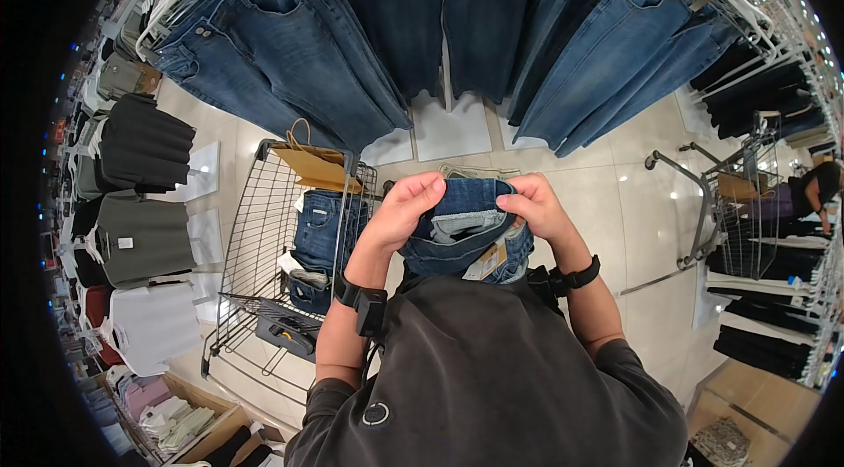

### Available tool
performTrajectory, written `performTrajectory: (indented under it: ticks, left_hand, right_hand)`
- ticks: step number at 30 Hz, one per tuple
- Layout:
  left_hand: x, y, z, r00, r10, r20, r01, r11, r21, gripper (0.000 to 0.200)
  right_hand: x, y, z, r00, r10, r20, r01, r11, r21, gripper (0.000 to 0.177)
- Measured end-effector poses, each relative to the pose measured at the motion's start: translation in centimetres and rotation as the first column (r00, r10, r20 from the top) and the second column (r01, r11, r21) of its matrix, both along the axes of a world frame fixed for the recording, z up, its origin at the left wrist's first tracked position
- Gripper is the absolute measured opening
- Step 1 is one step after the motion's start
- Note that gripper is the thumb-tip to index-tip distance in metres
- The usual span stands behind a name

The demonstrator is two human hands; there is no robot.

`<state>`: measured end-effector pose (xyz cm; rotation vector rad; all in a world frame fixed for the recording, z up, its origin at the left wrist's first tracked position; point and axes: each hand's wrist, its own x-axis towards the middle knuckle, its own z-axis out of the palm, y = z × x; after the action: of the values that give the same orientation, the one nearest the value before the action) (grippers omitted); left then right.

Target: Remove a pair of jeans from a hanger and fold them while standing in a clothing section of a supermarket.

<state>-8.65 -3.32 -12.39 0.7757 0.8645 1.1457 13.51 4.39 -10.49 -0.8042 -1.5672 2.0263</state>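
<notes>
A pair of blue jeans (470,195) is stretched at the waistband between my two hands, close in front of my chest. My left hand (406,210) grips the waistband's left side, thumb on top. On the other side my right hand (536,206) pinches it with thumb and fingers. The pale inner lining shows in the waist opening. A paper tag (486,262) hangs at the lower right of the jeans. The lower part of the garment is hidden by my body.
A wire shopping cart (242,243) stands at my left, holding folded jeans (316,234) and a brown paper bag (316,166). Jeans on hangers (290,36) fill the rack ahead. Shirts (145,238) hang far left. Another cart (743,221) and a person (822,190) are at the right.
</notes>
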Motion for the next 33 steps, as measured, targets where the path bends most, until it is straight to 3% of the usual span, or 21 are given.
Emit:
performTrajectory:
  ticks: [6,9,11,15,18,22,25,26,29,33]
  left_hand:
    - [-0.7,-0.4,1.2,0.996,-0.087,-0.033,0.087,0.996,-0.005,0.017]
    - [-0.8,-0.6,1.4,0.988,-0.052,-0.149,0.068,0.992,0.103,0.023]
    - [-1.6,-1.0,1.1,0.960,-0.097,-0.263,0.115,0.992,0.051,0.027]
    - [-3.4,-1.8,-0.2,0.757,-0.225,-0.614,0.277,0.961,-0.011,0.023]
    - [-4.0,-2.6,-2.2,0.565,-0.217,-0.796,0.313,0.949,-0.037,0.023]
    - [-3.5,-3.5,-2.2,0.598,-0.267,-0.756,0.276,0.954,-0.118,0.021]
    - [-3.1,-4.2,-4.9,0.570,-0.302,-0.764,0.321,0.938,-0.131,0.019]
    - [-3.0,-4.3,-5.7,0.701,-0.428,-0.571,0.329,0.904,-0.273,0.017]
    - [-2.5,-3.9,-3.9,0.818,-0.406,-0.407,0.167,0.846,-0.506,0.024]
    - [-2.5,-3.7,-3.9,0.972,0.091,-0.216,-0.172,0.904,-0.392,0.028]
  right_hand:
    - [0.2,0.0,0.1,0.999,-0.034,0.010,0.034,0.999,0.013,0.018]
    - [1.1,0.2,0.2,0.998,-0.053,0.024,0.053,0.998,0.019,0.017]
    - [1.6,0.5,0.2,0.996,-0.078,0.031,0.077,0.996,0.044,0.017]
    - [1.6,0.5,1.1,0.972,-0.236,0.006,0.235,0.970,0.064,0.020]
    - [2.6,1.0,0.6,0.972,-0.235,-0.020,0.236,0.970,0.064,0.019]
    - [3.3,1.7,0.0,0.958,-0.280,-0.057,0.283,0.957,0.055,0.018]
    - [3.1,2.0,0.3,0.934,-0.351,-0.062,0.354,0.934,0.050,0.018]
    - [2.7,1.8,0.6,0.919,-0.390,-0.051,0.392,0.919,0.047,0.019]
    - [2.7,1.8,0.5,0.901,-0.431,-0.041,0.433,0.897,0.085,0.019]
    - [3.7,2.0,-0.8,0.886,-0.461,-0.045,0.463,0.882,0.091,0.018]
